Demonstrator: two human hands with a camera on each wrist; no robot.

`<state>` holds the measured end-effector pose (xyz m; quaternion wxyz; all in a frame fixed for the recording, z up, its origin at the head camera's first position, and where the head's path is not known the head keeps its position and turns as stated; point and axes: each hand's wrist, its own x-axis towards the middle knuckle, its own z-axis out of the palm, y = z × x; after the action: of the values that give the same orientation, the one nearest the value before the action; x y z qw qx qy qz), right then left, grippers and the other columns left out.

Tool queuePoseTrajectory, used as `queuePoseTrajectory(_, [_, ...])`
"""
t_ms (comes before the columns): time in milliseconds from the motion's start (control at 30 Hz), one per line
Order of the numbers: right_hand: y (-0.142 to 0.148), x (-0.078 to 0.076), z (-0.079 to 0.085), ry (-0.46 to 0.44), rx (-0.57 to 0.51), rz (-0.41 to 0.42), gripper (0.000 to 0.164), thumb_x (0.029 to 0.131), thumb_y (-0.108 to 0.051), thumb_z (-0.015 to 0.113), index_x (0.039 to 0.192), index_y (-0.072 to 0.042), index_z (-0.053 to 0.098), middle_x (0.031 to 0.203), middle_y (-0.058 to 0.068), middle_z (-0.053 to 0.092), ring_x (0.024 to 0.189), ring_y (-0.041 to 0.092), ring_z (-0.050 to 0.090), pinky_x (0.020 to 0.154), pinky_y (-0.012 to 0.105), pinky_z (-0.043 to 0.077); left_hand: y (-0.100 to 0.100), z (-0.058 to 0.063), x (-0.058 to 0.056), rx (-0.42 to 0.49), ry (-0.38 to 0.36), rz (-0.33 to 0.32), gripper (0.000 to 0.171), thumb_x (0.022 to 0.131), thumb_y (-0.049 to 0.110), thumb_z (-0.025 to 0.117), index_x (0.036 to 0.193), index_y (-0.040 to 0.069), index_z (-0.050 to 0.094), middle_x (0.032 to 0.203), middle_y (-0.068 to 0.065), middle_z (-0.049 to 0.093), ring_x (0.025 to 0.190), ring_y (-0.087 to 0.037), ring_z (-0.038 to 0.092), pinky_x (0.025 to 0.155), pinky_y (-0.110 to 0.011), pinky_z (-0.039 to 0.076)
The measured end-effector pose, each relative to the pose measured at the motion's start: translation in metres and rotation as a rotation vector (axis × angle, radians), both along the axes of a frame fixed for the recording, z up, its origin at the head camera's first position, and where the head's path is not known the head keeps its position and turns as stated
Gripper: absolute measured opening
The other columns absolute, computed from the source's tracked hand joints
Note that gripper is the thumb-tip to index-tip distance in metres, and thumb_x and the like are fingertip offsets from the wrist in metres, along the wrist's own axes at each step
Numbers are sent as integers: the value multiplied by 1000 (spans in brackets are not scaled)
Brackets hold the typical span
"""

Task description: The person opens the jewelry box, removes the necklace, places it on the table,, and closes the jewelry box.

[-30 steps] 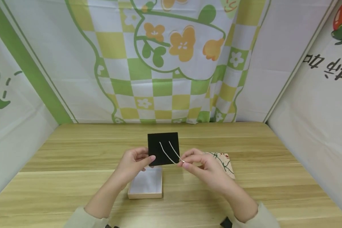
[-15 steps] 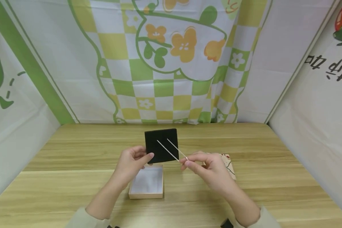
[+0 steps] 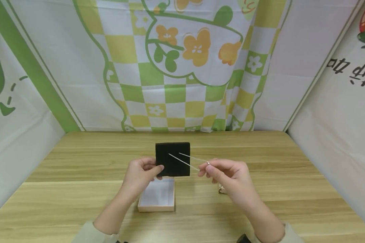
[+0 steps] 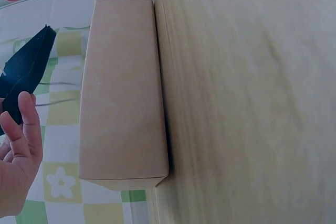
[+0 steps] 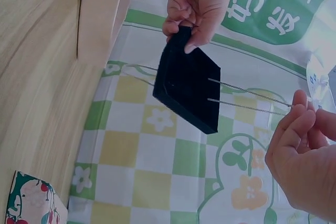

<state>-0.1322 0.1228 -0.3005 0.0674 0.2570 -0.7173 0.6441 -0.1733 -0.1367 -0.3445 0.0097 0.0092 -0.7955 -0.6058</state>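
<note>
A square black pad (image 3: pixel 170 168) stands upright above the table, its lower left edge gripped by my left hand (image 3: pixel 141 175), thumb on the near face. Two strands of a thin silvery chain (image 3: pixel 184 162) come out of the pad's face. My right hand (image 3: pixel 232 177) pinches their ends between thumb and fingers, pulling them fairly straight to the right. In the right wrist view a loop of the chain hangs out behind the pad (image 5: pixel 191 87). Below my left hand sits an open box (image 3: pixel 156 208) with a pale inside.
A lid with a branch-and-berry pattern (image 5: pixel 34 200) lies on the wooden table (image 3: pixel 79 189), mostly hidden behind my right hand in the head view. A checked, flowered curtain (image 3: pixel 185 84) hangs behind the table, with white cloth walls at the sides.
My right hand has moved right with the chain ends, and the strands now reach further out from the pad and lie flatter. The pad tilted slightly and came level again.
</note>
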Motion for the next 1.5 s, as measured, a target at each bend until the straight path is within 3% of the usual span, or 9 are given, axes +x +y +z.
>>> queuePoseTrajectory(267, [3, -2, 6, -82, -231, -5, 23, 98, -4, 58, 95, -16, 77, 86, -5, 76, 73, 5, 66, 64, 18, 51, -1, 0, 4, -79, 10, 8, 18, 87, 5, 70, 102, -5, 70, 75, -7, 71, 64, -21, 71, 59, -25, 52])
queuePoseTrajectory(600, [-3, -5, 22, -58, -385, -6, 23, 98, -1, 57, 94, -13, 77, 83, -2, 75, 74, 6, 67, 64, 16, 51, 0, 2, 10, -142, -15, 46, 22, 86, 8, 70, 104, -4, 71, 78, -7, 74, 64, -17, 69, 61, -24, 48])
queuePoseTrajectory(933, [12, -10, 36, 31, -641, 80, 24, 97, 9, 50, 99, 4, 74, 88, 9, 76, 79, 13, 72, 68, 16, 56, -6, 0, 7, -164, -59, 39, 15, 87, 10, 69, 97, -1, 71, 75, -6, 75, 68, -23, 70, 65, -29, 49])
queuePoseTrajectory(1100, [19, -13, 41, 54, -706, 151, 26, 98, 12, 46, 102, 9, 72, 93, 14, 75, 83, 17, 73, 71, 19, 57, -7, 1, 8, -176, -60, 34, 13, 87, 10, 68, 94, 0, 72, 72, -5, 74, 69, -23, 69, 66, -30, 48])
queuePoseTrajectory(1500, [27, -16, 53, -51, -825, 45, 17, 97, 4, 55, 97, 8, 72, 85, 13, 73, 74, 16, 71, 65, 16, 56, -6, 7, 8, -209, -40, 21, 9, 86, 9, 65, 86, 2, 71, 64, -5, 71, 65, -23, 68, 64, -30, 42])
